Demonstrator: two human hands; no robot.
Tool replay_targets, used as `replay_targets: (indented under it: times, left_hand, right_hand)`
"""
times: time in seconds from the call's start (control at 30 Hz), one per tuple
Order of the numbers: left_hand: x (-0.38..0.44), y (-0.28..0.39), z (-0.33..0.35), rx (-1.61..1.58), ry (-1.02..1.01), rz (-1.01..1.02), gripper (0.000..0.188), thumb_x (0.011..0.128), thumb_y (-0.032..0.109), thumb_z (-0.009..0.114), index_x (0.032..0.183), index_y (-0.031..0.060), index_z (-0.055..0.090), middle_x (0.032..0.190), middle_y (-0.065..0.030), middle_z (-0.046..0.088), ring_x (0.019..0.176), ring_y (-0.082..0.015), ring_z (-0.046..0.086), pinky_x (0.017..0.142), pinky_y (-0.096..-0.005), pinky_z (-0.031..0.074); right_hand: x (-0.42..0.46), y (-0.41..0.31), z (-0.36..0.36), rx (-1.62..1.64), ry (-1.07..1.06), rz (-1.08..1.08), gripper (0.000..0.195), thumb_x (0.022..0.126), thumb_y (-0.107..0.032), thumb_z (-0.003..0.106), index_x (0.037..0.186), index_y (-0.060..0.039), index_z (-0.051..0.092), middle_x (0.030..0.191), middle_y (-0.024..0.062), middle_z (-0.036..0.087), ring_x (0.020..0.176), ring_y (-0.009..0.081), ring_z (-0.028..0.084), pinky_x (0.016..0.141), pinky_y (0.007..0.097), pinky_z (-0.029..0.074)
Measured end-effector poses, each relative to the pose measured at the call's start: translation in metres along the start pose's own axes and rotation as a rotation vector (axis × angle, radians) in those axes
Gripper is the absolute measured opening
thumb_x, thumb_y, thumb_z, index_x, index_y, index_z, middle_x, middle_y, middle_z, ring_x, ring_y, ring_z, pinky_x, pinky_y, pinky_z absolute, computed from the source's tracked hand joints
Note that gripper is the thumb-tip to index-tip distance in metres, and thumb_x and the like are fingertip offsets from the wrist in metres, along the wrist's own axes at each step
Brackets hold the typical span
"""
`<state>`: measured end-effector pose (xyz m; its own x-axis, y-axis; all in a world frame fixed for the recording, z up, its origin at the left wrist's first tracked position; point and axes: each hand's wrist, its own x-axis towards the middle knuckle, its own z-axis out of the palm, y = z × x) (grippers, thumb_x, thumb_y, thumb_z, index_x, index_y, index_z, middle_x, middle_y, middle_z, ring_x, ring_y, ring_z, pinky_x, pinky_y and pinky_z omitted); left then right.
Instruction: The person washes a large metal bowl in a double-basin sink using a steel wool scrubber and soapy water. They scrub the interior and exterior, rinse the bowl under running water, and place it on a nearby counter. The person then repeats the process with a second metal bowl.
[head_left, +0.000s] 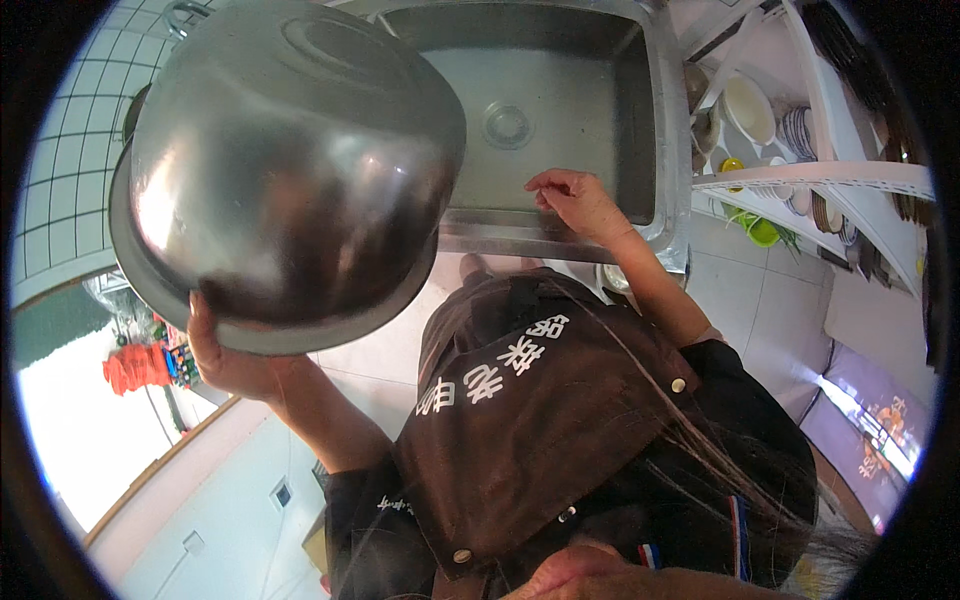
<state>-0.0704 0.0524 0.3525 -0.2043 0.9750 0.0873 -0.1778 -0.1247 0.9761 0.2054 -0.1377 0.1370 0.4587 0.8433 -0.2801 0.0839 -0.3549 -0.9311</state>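
My left hand (225, 356) grips the rim of a large stainless steel basin (300, 195), its thumb along the outer wall. The basin is tilted, with its underside towards me, and hides the left part of the sink. Low over the front of the stainless steel sink (667, 150) hangs my right hand (574, 202), its fingers loosely bent and nothing seen in them. A round drain strainer (508, 125) shows in the sink's floor.
White shelves (810, 172) at the right hold bowls and stacked plates (799, 131). A brown apron (525, 420) bearing writing covers my front. Behind the basin is a tiled wall (67, 157); a window (67, 435) stands at the left, with red netting (135, 367) near it.
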Motion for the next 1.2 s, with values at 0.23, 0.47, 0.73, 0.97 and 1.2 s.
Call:
replay_targets:
  times: [0.23, 0.47, 0.73, 0.97, 1.2]
  left_hand:
    - [0.010, 0.011, 0.018, -0.128, 0.081, -0.021, 0.033, 0.088, 0.015, 0.055, 0.111, -0.0074, 0.062, 0.110, -0.0193, 0.065, 0.102, -0.0290, 0.065, 0.092, -0.0411, 0.053]
    - [0.048, 0.003, 0.024, -0.369, -0.025, -0.178, 0.037, 0.087, 0.014, 0.056, 0.113, -0.0129, 0.056, 0.111, -0.0257, 0.061, 0.107, -0.0353, 0.061, 0.099, -0.0469, 0.049]
    - [0.106, -0.002, 0.032, -0.362, -0.628, -0.170, 0.018, 0.090, 0.008, 0.055, 0.099, -0.0060, 0.062, 0.093, -0.0186, 0.066, 0.085, -0.0280, 0.067, 0.078, -0.0366, 0.055]
    - [0.144, -0.002, 0.043, -0.408, -0.888, -0.001, 0.014, 0.093, 0.010, 0.056, 0.098, -0.0032, 0.061, 0.091, -0.0167, 0.065, 0.082, -0.0276, 0.066, 0.077, -0.0360, 0.054]
    - [0.139, -0.007, 0.061, -0.469, -0.969, 0.012, 0.013, 0.093, 0.010, 0.059, 0.097, -0.0015, 0.061, 0.087, -0.0149, 0.065, 0.079, -0.0245, 0.065, 0.071, -0.0332, 0.050]
  right_hand:
    - [-0.014, -0.043, 0.017, -0.243, 0.062, -0.353, 0.044, 0.080, -0.017, 0.073, 0.122, -0.0060, 0.063, 0.098, 0.0129, 0.067, 0.084, 0.0220, 0.065, 0.076, 0.0332, 0.054]
    - [-0.002, -0.087, 0.084, -0.660, 0.402, -0.564, 0.074, 0.068, -0.030, 0.083, 0.131, -0.0070, 0.051, 0.115, 0.0178, 0.060, 0.100, 0.0355, 0.061, 0.088, 0.0432, 0.051]
    - [0.033, -0.057, 0.106, -0.221, 0.746, -0.434, 0.038, 0.071, -0.007, 0.074, 0.106, -0.0036, 0.061, 0.094, 0.0140, 0.064, 0.087, 0.0311, 0.065, 0.075, 0.0355, 0.053]
    - [0.021, -0.140, 0.105, -0.735, 1.059, -0.552, 0.016, 0.081, -0.009, 0.069, 0.093, -0.0019, 0.063, 0.078, 0.0078, 0.057, 0.064, 0.0200, 0.055, 0.059, 0.0281, 0.045]
    - [-0.007, -0.154, 0.092, -0.642, 1.226, -0.566, 0.023, 0.081, -0.005, 0.072, 0.102, 0.0039, 0.065, 0.081, 0.0053, 0.065, 0.066, 0.0176, 0.060, 0.063, 0.0297, 0.050]
